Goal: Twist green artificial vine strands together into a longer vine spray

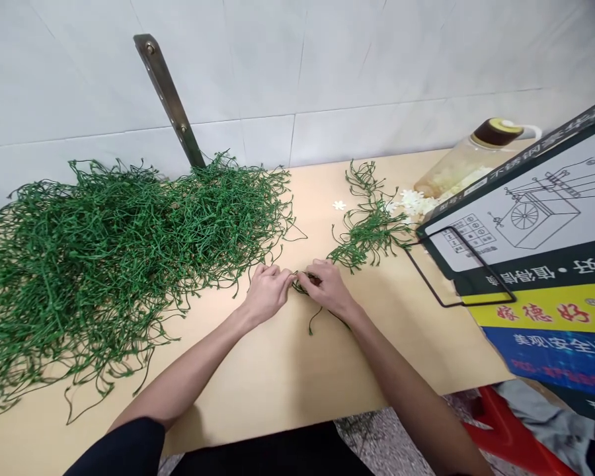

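My left hand point(268, 292) and my right hand point(328, 288) meet over the table, fingertips almost touching. Both are closed in a pinch on a thin green plastic stem point(313, 322), whose loose end curls down beneath my right hand. Fingers hide most of the stem. To the left spreads a large tangled heap of green plastic stems point(129, 244) with small knobbed tips. Just beyond my right hand lies a smaller row of similar stems point(374, 228).
White plastic flower pieces point(414, 201) lie at the back right, with a single one point(338, 205) apart. Behind them leans a clear bottle point(451, 165). A printed cardboard box point(540, 264) with a black wire handle point(476, 304) borders the right side. A metal bracket point(171, 99) rises against the tiled wall.
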Tool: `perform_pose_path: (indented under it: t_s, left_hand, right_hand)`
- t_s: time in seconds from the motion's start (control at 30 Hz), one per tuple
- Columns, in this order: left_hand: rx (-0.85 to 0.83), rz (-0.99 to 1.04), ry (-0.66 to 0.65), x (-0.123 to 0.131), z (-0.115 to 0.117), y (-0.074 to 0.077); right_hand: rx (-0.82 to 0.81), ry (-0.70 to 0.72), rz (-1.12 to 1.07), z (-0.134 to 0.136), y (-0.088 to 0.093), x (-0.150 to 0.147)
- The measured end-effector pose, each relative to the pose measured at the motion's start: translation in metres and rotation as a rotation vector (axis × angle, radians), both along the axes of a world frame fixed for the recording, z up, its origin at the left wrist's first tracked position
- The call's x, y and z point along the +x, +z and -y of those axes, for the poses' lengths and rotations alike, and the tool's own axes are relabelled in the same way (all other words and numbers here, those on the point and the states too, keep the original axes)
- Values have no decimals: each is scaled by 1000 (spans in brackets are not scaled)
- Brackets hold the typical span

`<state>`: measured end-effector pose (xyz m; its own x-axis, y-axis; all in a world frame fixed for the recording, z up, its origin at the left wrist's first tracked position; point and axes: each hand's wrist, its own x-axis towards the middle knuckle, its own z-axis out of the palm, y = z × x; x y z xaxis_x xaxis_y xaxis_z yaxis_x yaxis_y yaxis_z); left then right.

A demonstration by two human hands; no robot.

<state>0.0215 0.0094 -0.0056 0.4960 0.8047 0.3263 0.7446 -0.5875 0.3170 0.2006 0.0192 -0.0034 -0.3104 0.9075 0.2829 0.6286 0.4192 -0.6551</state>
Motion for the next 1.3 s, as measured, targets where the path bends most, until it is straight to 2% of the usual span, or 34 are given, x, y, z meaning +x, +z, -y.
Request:
perform_pose_path:
  t_s: [0.23, 0.3, 0.43, 0.53, 0.63, 0.73, 0.83, 0.97, 1.03, 1.1, 1.2, 1.3]
  left_hand:
    - [-192, 71, -30, 0, -2, 6]
    - [-203, 107, -30, -1, 1, 7]
    - [-114, 252, 41, -8, 7, 8]
    - [-85, 388, 176, -10, 8, 11]
    - [-81, 465, 252, -9, 4, 12]
    - [29, 459, 316, -7, -1, 9]
    - [158, 414, 410, -6, -2, 3]
    - [245, 367, 496, -4, 3, 3]
    - [266, 397, 463, -3, 5, 5]
    - [243, 460, 326, -3, 5, 7]
    - [111, 533, 77, -4, 4, 10]
    - [-27, 560, -25, -5, 3, 10]
  right_hand:
    - [82, 4, 23, 0, -4, -2]
    - [109, -50, -30, 0, -5, -1]
    - [106, -224, -158, -2, -4, 2]
    - [79, -155, -157, 0, 1, 3]
    - [12, -84, -163, 2, 5, 6]
    - [-48, -44, -269, 3, 7, 8]
    - [-13, -63, -380, 2, 7, 8]
    - [-1, -48, -434, 1, 6, 7]
    - [-72, -32, -465, 1, 5, 8]
    - [-157, -36, -515, 1, 5, 9]
    - [-277, -35, -611, 1, 6, 10]
    - [-343, 20, -641, 1, 8, 11]
